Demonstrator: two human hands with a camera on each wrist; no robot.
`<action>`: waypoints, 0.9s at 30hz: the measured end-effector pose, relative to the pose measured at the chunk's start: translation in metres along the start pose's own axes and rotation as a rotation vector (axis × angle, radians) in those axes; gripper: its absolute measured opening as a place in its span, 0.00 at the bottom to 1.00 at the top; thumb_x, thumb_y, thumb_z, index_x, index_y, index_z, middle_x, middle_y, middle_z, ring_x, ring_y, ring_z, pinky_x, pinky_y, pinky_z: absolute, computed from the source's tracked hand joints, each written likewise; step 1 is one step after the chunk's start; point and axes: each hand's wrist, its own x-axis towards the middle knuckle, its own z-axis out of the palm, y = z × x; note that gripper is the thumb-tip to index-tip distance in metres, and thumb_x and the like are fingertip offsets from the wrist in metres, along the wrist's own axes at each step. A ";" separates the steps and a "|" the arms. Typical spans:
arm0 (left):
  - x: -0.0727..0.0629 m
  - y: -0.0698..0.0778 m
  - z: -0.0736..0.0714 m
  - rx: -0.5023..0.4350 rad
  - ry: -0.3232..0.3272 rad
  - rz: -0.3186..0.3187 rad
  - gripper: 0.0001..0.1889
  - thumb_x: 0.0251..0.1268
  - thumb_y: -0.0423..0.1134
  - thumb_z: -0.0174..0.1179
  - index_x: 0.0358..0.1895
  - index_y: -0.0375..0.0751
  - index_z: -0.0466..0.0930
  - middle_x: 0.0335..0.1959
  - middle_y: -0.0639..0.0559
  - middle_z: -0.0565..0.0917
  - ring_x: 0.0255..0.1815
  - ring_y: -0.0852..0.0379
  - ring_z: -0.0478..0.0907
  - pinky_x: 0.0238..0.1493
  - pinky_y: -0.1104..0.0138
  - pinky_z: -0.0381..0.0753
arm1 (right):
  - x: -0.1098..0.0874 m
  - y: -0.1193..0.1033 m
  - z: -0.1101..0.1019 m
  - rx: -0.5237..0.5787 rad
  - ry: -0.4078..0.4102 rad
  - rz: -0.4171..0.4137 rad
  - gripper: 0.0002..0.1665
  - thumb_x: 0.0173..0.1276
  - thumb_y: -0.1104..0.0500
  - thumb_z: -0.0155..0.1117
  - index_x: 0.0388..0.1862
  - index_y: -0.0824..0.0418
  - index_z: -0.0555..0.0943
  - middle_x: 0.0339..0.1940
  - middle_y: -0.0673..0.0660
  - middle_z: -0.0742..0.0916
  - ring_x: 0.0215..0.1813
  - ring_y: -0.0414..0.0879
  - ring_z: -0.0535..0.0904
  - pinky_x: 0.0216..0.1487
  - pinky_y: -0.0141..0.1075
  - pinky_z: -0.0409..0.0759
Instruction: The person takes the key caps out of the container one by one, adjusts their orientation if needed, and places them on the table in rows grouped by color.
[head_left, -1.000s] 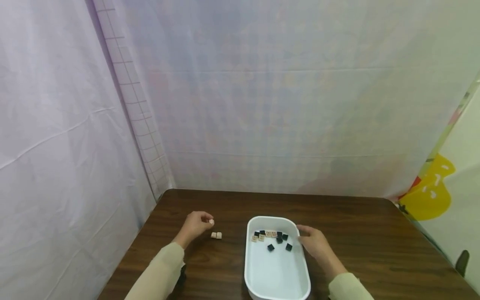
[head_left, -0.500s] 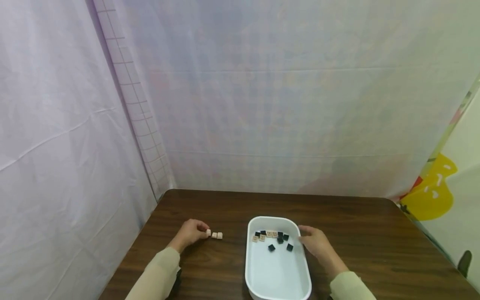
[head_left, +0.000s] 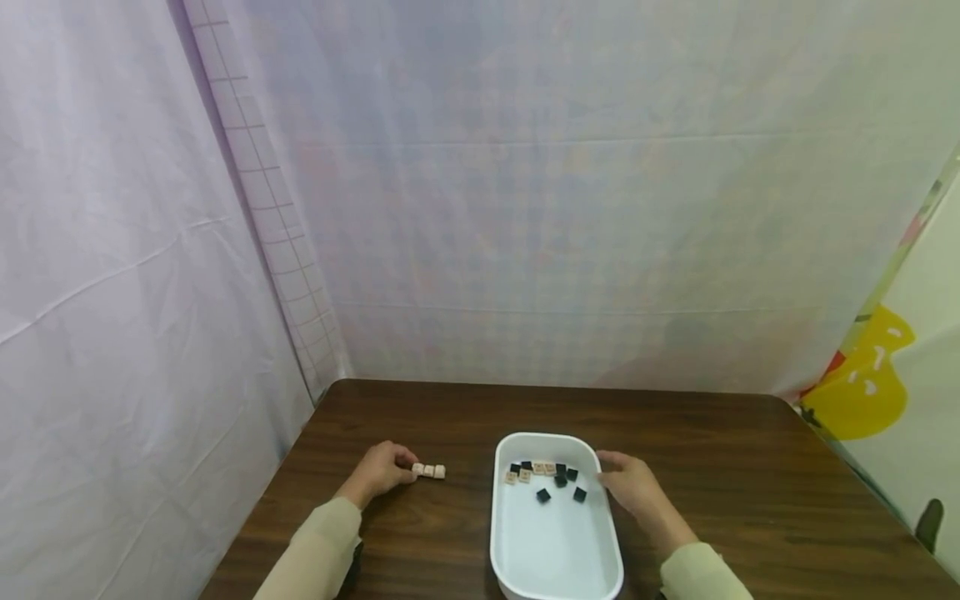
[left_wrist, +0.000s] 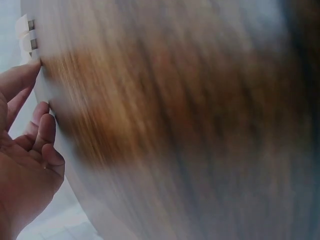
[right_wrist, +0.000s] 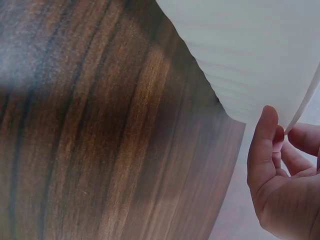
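Note:
On the brown table three small beige square tiles (head_left: 429,471) stand side by side in a short row. My left hand (head_left: 380,469) pinches the leftmost one between thumb and fingertips, against its neighbour. In the left wrist view two tiles (left_wrist: 26,44) show past the fingertips, and the pinched one is mostly hidden. A white rectangular tray (head_left: 557,550) lies to the right of the row. My right hand (head_left: 632,486) grips its right rim near the far corner, thumb and fingers on either side of the wall in the right wrist view.
Inside the tray, toward its far end, lie several black tiles (head_left: 543,495) and several beige tiles with dark marks (head_left: 525,476). The wooden table (head_left: 720,483) ends at a back edge close to a hanging pale curtain (head_left: 555,250).
My left hand has lowered its tile to the table and slid it right against the other two, making a row of three. The right hand stays on the tray rim.

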 end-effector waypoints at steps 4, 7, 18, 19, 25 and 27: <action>0.000 0.002 0.000 0.009 -0.005 -0.007 0.09 0.49 0.29 0.73 0.35 0.39 0.86 0.32 0.52 0.81 0.36 0.56 0.72 0.43 0.58 0.73 | 0.000 0.001 0.000 0.002 0.005 -0.001 0.27 0.68 0.65 0.59 0.66 0.68 0.73 0.65 0.76 0.74 0.58 0.68 0.76 0.49 0.60 0.78; 0.000 0.002 0.000 0.010 -0.005 -0.012 0.09 0.49 0.29 0.73 0.35 0.39 0.86 0.32 0.52 0.80 0.36 0.57 0.72 0.43 0.58 0.74 | 0.000 0.001 0.000 0.007 0.007 -0.012 0.27 0.68 0.65 0.59 0.66 0.69 0.74 0.64 0.76 0.74 0.56 0.67 0.77 0.47 0.57 0.79; -0.001 0.005 -0.001 -0.009 0.005 0.008 0.09 0.49 0.30 0.74 0.35 0.38 0.86 0.32 0.52 0.81 0.35 0.57 0.72 0.41 0.59 0.73 | -0.001 0.000 -0.002 0.004 0.008 -0.028 0.27 0.67 0.65 0.60 0.65 0.69 0.75 0.62 0.76 0.75 0.54 0.66 0.78 0.48 0.57 0.79; -0.002 0.005 -0.001 -0.009 0.006 0.007 0.09 0.48 0.30 0.74 0.35 0.38 0.86 0.32 0.52 0.81 0.35 0.57 0.73 0.41 0.59 0.74 | -0.001 0.000 -0.002 0.003 0.010 -0.031 0.26 0.67 0.65 0.60 0.65 0.69 0.75 0.62 0.76 0.75 0.55 0.66 0.77 0.49 0.57 0.78; 0.001 0.007 -0.001 -0.002 0.010 0.029 0.11 0.48 0.31 0.73 0.37 0.37 0.86 0.33 0.50 0.81 0.37 0.52 0.76 0.43 0.57 0.76 | -0.003 -0.001 -0.002 0.009 0.002 -0.026 0.27 0.68 0.65 0.60 0.66 0.68 0.74 0.62 0.76 0.75 0.54 0.65 0.78 0.46 0.56 0.80; 0.002 0.010 -0.001 -0.002 0.013 0.034 0.12 0.48 0.32 0.73 0.38 0.37 0.86 0.34 0.50 0.81 0.38 0.52 0.77 0.44 0.57 0.76 | -0.003 -0.001 -0.002 0.009 0.003 -0.025 0.27 0.68 0.65 0.60 0.66 0.68 0.74 0.63 0.76 0.75 0.54 0.65 0.78 0.45 0.55 0.80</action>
